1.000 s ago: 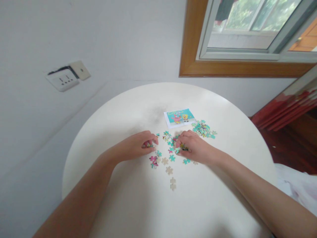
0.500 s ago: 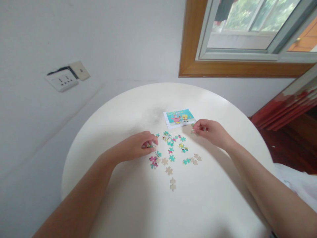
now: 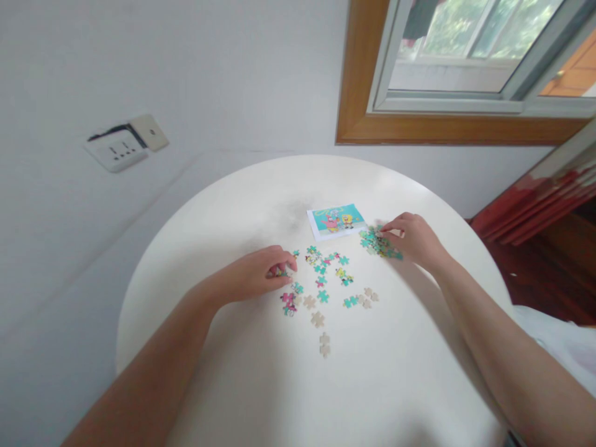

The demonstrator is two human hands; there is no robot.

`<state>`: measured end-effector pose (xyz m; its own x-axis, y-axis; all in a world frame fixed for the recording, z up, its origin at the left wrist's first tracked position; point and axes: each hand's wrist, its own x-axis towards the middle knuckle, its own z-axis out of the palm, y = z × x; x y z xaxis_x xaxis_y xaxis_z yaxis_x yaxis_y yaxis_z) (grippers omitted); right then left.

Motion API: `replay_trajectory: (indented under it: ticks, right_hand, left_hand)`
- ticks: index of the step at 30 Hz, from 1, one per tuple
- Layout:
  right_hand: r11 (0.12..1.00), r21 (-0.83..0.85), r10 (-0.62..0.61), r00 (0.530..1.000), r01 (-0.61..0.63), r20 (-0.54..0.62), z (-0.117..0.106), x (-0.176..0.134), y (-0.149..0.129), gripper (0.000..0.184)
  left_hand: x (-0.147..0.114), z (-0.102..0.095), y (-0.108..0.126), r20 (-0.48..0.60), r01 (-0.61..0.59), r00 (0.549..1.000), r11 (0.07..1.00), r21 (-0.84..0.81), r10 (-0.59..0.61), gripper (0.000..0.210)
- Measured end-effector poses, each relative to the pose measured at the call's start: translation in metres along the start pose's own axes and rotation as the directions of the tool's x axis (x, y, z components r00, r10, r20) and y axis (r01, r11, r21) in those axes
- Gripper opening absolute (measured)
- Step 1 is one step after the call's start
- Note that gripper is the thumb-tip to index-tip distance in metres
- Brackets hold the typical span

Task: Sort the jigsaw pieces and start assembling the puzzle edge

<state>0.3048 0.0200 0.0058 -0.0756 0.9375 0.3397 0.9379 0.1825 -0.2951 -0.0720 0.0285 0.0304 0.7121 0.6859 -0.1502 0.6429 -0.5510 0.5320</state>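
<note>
My left hand (image 3: 258,272) rests on the table, fingers curled and a gap between thumb and index finger. Colourful jigsaw pieces (image 3: 280,272) show in that gap, partly hidden by the fingers. At the edge of a heap of jigsaw pieces (image 3: 375,241), my right hand (image 3: 412,236) pinches thumb and index finger together at a jigsaw piece, mostly hidden by the fingertips. Between the hands lie loose teal, pink and yellow pieces (image 3: 320,269). Several pieces show their plain beige backs (image 3: 318,320). A picture card (image 3: 339,220) with pink and yellow cartoon figures lies behind them.
The round white table (image 3: 223,372) stands against a white wall with a socket (image 3: 118,150) at the left. A wood-framed window (image 3: 456,129) is above its far right side. A red curtain (image 3: 535,202) hangs at the right.
My right hand has moved slightly right and up, uncovering the heap of jigsaw pieces beside the card. My left hand has stayed in place, as have the loose pieces.
</note>
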Motion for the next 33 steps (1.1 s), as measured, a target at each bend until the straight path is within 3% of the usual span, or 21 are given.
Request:
replay_trajectory:
  ticks: [3, 5, 9, 11, 14, 21, 27, 33]
  right_hand:
    - [0.991, 0.036, -0.131, 0.99, 0.132, -0.046, -0.003, -0.004, -0.02, 0.021]
    - [0.95, 0.147, -0.277, 0.961, 0.275, -0.004, -0.004, -0.01, -0.043, 0.022]
    - [0.801, 0.349, -0.551, 0.827, 0.486, 0.113, 0.003, -0.027, -0.093, 0.021]
    - [0.771, 0.381, -0.597, 0.788, 0.511, 0.151, 0.008, -0.035, -0.11, 0.02]
    - [0.771, 0.367, -0.608, 0.773, 0.52, 0.182, 0.014, -0.043, -0.122, 0.021]
    - [0.835, 0.28, -0.521, 0.844, 0.474, 0.126, 0.025, -0.051, -0.137, 0.025]
    - [0.806, 0.238, -0.584, 0.792, 0.542, 0.178, 0.026, -0.058, -0.149, 0.03]
    - [0.826, 0.235, -0.554, 0.816, 0.513, 0.166, 0.025, -0.053, -0.141, 0.025]
  left_hand:
    - [0.0, 0.0, 0.0, -0.002, -0.015, 1.0, 1.0, 0.004, 0.015, 0.026]
    - [0.0, 0.0, 0.0, -0.004, -0.019, 1.0, 1.0, 0.01, 0.019, 0.026]
    - [-0.001, -0.001, -0.001, 0.001, -0.013, 1.0, 1.0, 0.004, 0.013, 0.028]
    - [-0.002, -0.001, -0.002, 0.0, -0.012, 1.0, 1.0, -0.009, 0.012, 0.029]
    - [-0.003, -0.003, -0.002, 0.007, -0.003, 1.0, 1.0, -0.024, 0.003, 0.031]
    - [-0.007, -0.007, -0.002, 0.047, 0.054, 0.998, 0.997, -0.048, -0.052, 0.035]
    - [-0.006, -0.008, -0.005, 0.038, 0.058, 0.998, 0.997, -0.054, -0.056, 0.036]
    - [-0.003, -0.005, -0.003, 0.024, 0.04, 0.999, 0.998, -0.052, -0.039, 0.028]
